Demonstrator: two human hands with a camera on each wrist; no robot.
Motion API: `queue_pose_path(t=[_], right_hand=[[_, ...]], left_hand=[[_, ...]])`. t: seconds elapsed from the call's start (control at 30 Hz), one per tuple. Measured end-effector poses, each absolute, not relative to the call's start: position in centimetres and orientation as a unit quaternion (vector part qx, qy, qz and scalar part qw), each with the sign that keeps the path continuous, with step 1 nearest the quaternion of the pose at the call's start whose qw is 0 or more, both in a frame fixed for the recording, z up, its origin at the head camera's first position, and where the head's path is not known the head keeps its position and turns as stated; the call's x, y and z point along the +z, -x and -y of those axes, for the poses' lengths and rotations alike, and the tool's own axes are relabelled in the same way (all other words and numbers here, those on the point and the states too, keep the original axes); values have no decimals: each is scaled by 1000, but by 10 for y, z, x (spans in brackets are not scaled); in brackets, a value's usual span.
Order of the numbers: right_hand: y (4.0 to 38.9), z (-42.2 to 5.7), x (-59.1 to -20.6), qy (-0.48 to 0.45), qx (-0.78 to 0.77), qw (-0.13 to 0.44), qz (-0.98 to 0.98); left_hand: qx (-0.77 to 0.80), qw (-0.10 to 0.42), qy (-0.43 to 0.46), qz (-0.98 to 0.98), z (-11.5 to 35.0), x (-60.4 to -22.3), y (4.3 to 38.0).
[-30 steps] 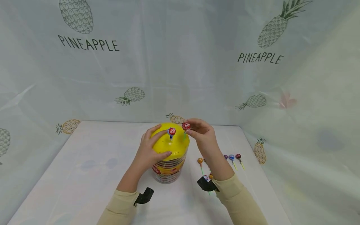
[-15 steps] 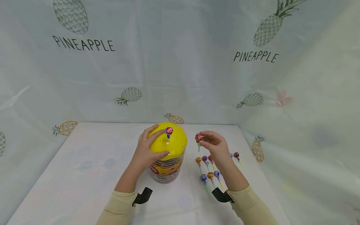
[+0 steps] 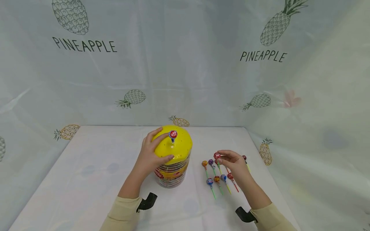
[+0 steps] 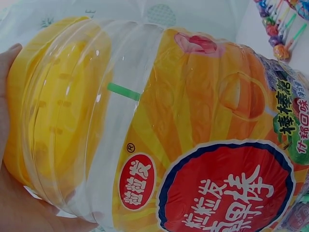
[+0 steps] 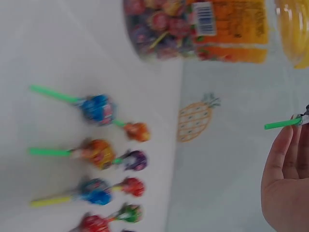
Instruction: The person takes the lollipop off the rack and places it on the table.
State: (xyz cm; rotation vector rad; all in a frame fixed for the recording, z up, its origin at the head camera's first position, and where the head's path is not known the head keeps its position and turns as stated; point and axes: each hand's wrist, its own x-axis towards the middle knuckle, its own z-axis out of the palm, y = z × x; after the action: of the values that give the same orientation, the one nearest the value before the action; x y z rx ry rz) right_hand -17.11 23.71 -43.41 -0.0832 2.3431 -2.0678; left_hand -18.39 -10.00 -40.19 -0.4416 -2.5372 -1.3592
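Observation:
A clear plastic jar (image 3: 173, 178) with a yellow lid (image 3: 180, 149) stands upright on the table. My left hand (image 3: 148, 158) grips the lid from the left, thumb at the front and fingers spread over the far side. One red-and-blue wrapped lollipop (image 3: 173, 134) stands up out of the lid close to my index finger. My right hand (image 3: 235, 165) pinches a red-wrapped lollipop (image 3: 217, 155) by its head; its green stick (image 5: 281, 124) points free in the right wrist view. That hand is above the lollipops on the table and partly hides them. Packed candies (image 5: 161, 21) show inside the jar.
Right of the jar, several lollipops lie in two rows, among them an orange one (image 3: 204, 163) and a blue one (image 3: 209, 182). The white table (image 3: 115, 179) ends at a pineapple-printed curtain (image 3: 185, 64) behind and at the sides.
My right hand has moved from the lid to the right and down toward me, carrying the red lollipop over the rows. My left hand keeps its hold on the lid.

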Motion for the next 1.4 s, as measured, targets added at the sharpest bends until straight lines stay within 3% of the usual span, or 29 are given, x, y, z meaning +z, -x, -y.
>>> queue_pose_path(t=[0.67, 0.97, 1.4], right_hand=[[149, -297, -502, -113, -581, -5, -806], [154, -328, -523, -158, -536, -26, -829], [168, -363, -538, -197, -474, 5, -858]], left_hand=[[-455, 121, 151, 869, 99, -400, 183], [-461, 119, 153, 866, 98, -400, 184], [-464, 113, 148, 866, 98, -398, 183]])
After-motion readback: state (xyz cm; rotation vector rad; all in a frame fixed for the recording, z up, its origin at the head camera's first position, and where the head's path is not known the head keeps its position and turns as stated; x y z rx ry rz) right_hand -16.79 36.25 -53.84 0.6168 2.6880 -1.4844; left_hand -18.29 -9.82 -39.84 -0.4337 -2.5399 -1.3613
